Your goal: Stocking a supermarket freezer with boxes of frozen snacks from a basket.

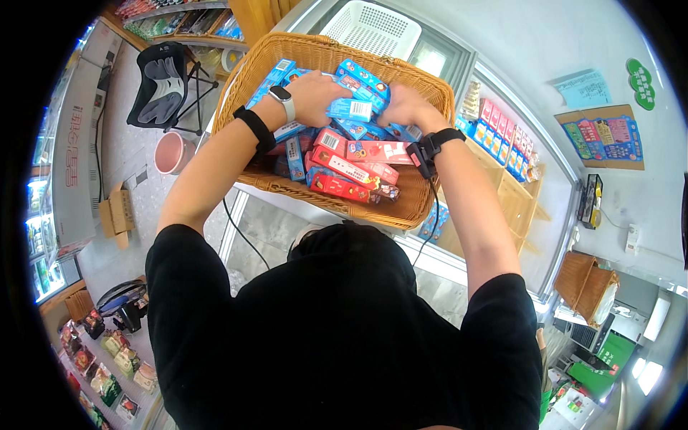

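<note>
A brown wicker basket in front of me holds several blue snack boxes and red-and-pink boxes, lying in a loose heap. My left hand reaches over from the left, its fingers on the blue boxes at the heap's top. From the other side, my right hand grips the right ends of blue boxes; its lower fingers are partly hidden. Between both hands, the blue boxes lie stacked close together. Red boxes spread toward the basket's near side.
The basket rests over a glass-topped freezer chest. Behind it sits a white perforated plastic basket. Upright boxes and wooden dividers show inside the chest at right. Left on the floor are a pink bucket and a folding chair.
</note>
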`<state>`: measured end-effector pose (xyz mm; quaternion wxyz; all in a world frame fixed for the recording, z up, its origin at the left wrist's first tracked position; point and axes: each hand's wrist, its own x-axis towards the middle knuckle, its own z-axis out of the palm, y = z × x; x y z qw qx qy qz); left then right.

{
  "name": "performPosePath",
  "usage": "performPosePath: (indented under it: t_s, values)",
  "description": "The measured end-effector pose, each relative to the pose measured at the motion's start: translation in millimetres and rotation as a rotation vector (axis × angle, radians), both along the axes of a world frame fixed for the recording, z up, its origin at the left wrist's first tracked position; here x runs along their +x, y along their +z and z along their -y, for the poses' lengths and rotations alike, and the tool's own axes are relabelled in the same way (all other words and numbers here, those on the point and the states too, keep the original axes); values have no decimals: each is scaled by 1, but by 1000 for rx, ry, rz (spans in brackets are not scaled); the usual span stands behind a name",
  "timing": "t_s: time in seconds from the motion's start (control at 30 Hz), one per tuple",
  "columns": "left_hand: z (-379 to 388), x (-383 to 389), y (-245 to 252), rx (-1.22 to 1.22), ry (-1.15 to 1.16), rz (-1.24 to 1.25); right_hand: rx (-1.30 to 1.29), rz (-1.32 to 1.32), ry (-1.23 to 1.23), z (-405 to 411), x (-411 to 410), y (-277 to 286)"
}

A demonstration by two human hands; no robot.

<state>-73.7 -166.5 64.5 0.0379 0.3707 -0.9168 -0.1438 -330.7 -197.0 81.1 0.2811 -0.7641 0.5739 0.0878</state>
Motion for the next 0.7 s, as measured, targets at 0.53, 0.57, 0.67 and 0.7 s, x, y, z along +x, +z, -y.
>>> performPosePath:
  t_s: [0.53,0.57,0.67,0.7]
  values:
    - [-80,-67,137,972,422,-1517,153,1529,-522,-138,-74,121]
    - [-108,-101,137,968,418,-1585,142,1549,-536,-159,-93,118]
    - [-178,-197,123,1073,452,-1633,206,1564,-563,-217,-171,108]
    - [-180,-201,134,1096,410,-1610,224,1588,-562,-221,-168,113]
